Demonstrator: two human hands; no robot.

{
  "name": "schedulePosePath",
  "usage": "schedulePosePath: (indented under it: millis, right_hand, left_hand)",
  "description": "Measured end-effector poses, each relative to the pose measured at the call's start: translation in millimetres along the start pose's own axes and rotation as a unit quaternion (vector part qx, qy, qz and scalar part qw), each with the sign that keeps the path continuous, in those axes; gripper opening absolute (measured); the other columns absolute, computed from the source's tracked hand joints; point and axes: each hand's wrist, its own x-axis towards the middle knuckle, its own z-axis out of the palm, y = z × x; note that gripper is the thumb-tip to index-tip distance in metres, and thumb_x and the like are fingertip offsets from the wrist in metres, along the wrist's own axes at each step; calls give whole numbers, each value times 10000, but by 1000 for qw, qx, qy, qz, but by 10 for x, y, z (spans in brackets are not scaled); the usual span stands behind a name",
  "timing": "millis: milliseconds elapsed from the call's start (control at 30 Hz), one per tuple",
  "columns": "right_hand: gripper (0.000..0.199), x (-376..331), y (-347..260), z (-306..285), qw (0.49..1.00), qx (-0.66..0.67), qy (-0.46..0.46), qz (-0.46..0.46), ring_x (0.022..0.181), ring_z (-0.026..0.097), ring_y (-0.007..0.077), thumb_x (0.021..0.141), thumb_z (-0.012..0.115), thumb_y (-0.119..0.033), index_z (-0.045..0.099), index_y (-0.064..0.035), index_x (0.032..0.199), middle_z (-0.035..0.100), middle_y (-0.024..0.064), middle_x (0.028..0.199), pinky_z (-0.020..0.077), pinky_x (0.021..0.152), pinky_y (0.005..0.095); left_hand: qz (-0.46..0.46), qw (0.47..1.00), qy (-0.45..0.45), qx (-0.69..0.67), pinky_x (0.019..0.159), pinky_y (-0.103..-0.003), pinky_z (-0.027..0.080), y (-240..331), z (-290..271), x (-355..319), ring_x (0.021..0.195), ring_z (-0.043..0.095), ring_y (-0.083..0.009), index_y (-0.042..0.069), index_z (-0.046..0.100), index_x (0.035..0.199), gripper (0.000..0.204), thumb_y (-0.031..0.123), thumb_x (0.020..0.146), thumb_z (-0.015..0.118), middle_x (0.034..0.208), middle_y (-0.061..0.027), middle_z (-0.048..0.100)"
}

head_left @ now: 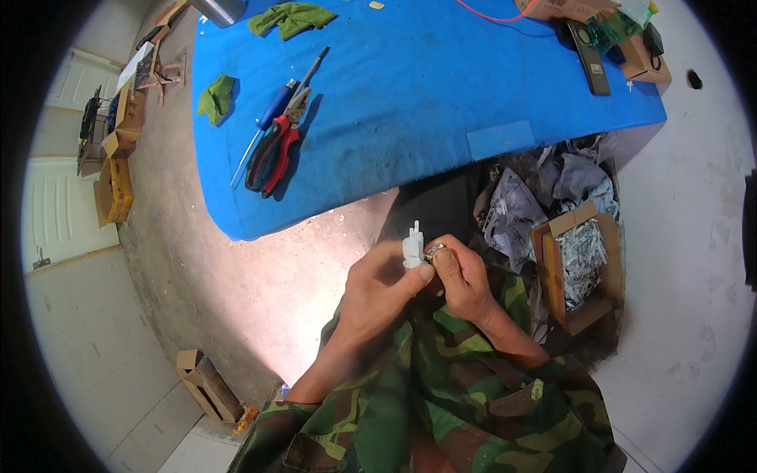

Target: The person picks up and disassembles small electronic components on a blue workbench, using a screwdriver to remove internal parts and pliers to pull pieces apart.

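Over my lap, my left hand [377, 282] pinches a small white plastic part [413, 247] with narrow prongs pointing up. My right hand [464, 280] is closed on a small metallic piece [433, 251], held right against the white part's side. Its exact kind is too small to make out, and fingers cover much of it. On the blue-covered table [378, 126] beyond lie red-and-black pliers [272, 156], jaws pointing away. Beside them are two screwdrivers, one with a blue handle [280, 103], partly overlapped by the pliers.
Green cloths [293, 19] lie at the table's far left. A dark phone-like slab [590, 63] and small boxes [643, 59] sit at its right end. Under the table's right side stands an open cardboard box [552, 268] of silvery strips, near grey bags [512, 209]. More cartons [209, 386] stand along the left wall.
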Motion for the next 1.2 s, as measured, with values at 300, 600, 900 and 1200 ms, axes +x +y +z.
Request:
schedulePosePath:
  millis: [300, 600, 900, 1200]
  right_hand:
    - [230, 23, -49, -7, 999, -25, -20, -28, 662, 501, 120, 1061, 508, -191, 598, 3, 979, 537, 89, 719, 436, 613, 314]
    - [159, 34, -81, -103, 994, -43, -50, -82, 678, 564, 164, 1032, 538, -135, 600, 7, 995, 583, 98, 782, 457, 640, 311]
    - [164, 60, -95, -140, 989, -76, -63, -114, 670, 616, 202, 1018, 593, -150, 615, 12, 1023, 617, 126, 797, 480, 622, 329]
    - [240, 140, -189, -286, 973, -118, -118, -162, 710, 668, 327, 967, 700, -199, 634, 16, 1051, 667, 153, 867, 511, 633, 358]
  left_hand:
    - [-15, 998, -31, 45, 651, -213, 473, 38, -82, -50, 743, 588, -42, 2, 605, 1064, 277, 112, 891, 791, 877, 7, 642]
    - [-60, 990, -82, 102, 610, -209, 389, 165, -107, -50, 709, 494, -14, 51, 623, 877, 240, 181, 862, 824, 776, 71, 569]
    - [46, 970, -23, 238, 571, -272, 427, 30, -154, -68, 655, 522, -58, 8, 672, 904, 242, 207, 854, 800, 693, -7, 609]
    - [123, 963, -28, 238, 486, -222, 312, 69, -151, -132, 556, 459, -10, 28, 666, 929, 218, 177, 858, 809, 595, 40, 545]
